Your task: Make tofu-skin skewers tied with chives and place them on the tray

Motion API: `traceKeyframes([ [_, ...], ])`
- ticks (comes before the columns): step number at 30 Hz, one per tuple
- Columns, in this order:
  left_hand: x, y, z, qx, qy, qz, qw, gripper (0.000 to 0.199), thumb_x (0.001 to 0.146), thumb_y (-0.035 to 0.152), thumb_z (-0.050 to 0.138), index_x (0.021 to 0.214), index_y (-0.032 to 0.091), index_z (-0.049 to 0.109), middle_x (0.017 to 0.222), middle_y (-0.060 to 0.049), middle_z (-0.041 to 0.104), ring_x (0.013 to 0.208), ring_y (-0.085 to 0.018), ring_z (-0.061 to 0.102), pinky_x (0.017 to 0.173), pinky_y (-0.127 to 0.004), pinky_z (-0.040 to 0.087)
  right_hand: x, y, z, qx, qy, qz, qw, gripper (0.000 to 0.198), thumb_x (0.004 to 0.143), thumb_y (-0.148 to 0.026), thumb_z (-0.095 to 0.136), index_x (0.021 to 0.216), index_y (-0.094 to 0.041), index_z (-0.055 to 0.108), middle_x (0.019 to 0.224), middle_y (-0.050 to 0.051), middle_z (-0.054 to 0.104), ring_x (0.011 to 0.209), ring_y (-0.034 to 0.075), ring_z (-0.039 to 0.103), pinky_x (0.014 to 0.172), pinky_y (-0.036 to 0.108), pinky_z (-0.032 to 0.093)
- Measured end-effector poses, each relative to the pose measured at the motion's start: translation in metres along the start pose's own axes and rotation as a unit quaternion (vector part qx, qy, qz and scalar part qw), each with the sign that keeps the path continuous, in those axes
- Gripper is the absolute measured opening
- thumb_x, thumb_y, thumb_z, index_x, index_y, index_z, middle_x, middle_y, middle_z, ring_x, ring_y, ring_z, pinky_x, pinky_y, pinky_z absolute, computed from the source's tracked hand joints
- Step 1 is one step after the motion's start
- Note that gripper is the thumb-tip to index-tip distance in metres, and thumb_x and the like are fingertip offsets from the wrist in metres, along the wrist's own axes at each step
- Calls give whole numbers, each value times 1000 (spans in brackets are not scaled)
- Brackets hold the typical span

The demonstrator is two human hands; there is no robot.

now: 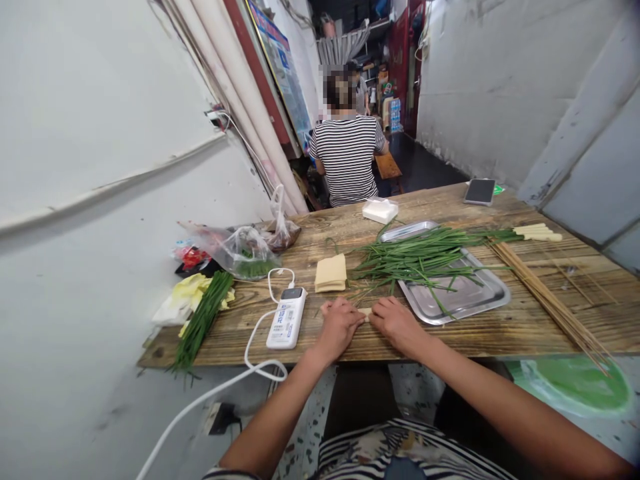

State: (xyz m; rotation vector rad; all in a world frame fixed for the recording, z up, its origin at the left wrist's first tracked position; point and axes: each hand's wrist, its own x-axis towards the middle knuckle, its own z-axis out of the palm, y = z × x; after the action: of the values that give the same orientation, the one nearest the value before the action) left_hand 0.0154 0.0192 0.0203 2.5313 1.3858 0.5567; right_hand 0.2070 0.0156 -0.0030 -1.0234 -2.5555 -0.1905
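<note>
A small pale-yellow rolled tofu sheet [367, 313] lies at the front of the table, mostly hidden under my fingers. My left hand [341, 323] is closed over its left end, and my right hand [395, 322] grips the right end. Just beyond my left hand sits a stack of square tofu sheets [331, 273]. Long green chives [415, 257] spread across a metal tray [493, 293] to the right, some hanging over its rim. Finished-looking pale rolls [537, 232] lie at the far right, by a bundle of thin wooden skewers [545, 297].
A white power bank [287, 319] with a cable is left of my hands. Beyond it are another chive bunch [205, 320] and plastic bags [245, 250]. A white box [380, 210] and a phone [480, 191] lie at the back. A person in stripes [347, 157] sits beyond the table.
</note>
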Motion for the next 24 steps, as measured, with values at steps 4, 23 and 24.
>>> traceKeyframes([
  [4, -11, -4, 7, 17, 50, 13, 999, 23, 95, 23, 47, 96, 26, 70, 88, -2, 72, 95, -18, 56, 89, -41, 24, 3, 3, -2, 16, -34, 12, 999, 20, 94, -17, 46, 85, -18, 63, 82, 5, 56, 82, 20, 41, 73, 33, 29],
  [23, -9, -7, 8, 117, 32, 62, 991, 22, 98, 28, 42, 97, 24, 63, 96, -4, 69, 104, -19, 53, 95, -44, 21, 3, -9, -3, -5, 5, 6, 1000, 17, 93, -16, 46, 97, -14, 62, 90, 8, 58, 89, 22, 44, 81, 36, 33],
  [24, -9, -6, 8, 125, 30, 63, 990, 22, 98, 27, 42, 98, 24, 63, 96, -4, 69, 104, -20, 53, 96, -45, 21, 4, -9, -4, -2, -2, 8, 1000, 16, 93, -16, 47, 96, -14, 62, 90, 8, 58, 89, 22, 44, 81, 36, 33],
])
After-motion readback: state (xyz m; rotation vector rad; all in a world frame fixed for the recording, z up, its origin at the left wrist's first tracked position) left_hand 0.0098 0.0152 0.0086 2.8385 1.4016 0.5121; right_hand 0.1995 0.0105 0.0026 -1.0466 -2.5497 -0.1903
